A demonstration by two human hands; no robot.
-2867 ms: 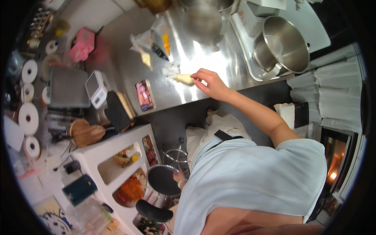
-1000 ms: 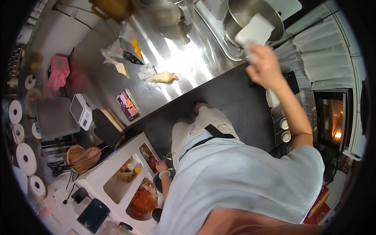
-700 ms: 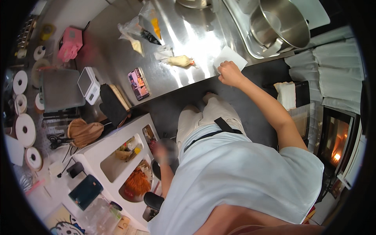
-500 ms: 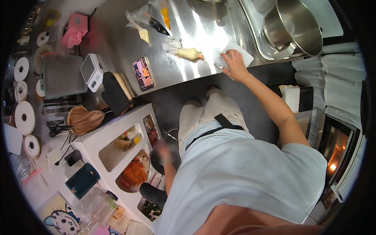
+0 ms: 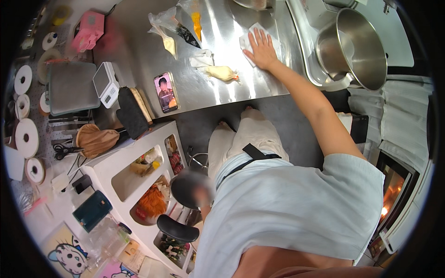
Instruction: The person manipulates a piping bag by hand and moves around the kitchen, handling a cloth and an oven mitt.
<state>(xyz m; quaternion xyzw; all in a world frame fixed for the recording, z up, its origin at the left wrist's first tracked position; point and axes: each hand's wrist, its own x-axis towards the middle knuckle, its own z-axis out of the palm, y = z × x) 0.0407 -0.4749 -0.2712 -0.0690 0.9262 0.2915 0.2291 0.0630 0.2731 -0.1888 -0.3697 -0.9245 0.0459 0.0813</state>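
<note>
Flatly pressing a white wipe (image 5: 246, 42) onto the steel worktop (image 5: 134, 51) with a wide-spread right hand (image 5: 263, 50), right of a pale-filled bag (image 5: 221, 72). Cannot tell the grip of the blurred left hand (image 5: 202, 196), by a dark round seat (image 5: 184, 184).

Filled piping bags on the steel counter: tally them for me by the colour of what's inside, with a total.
Pale yellow piping bags: 2
Black piping bag: 1
Orange piping bag: 1
Total: 4

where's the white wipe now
Head view: the white wipe is under the right hand on the table, beyond and right of the nearest piping bag.
</note>
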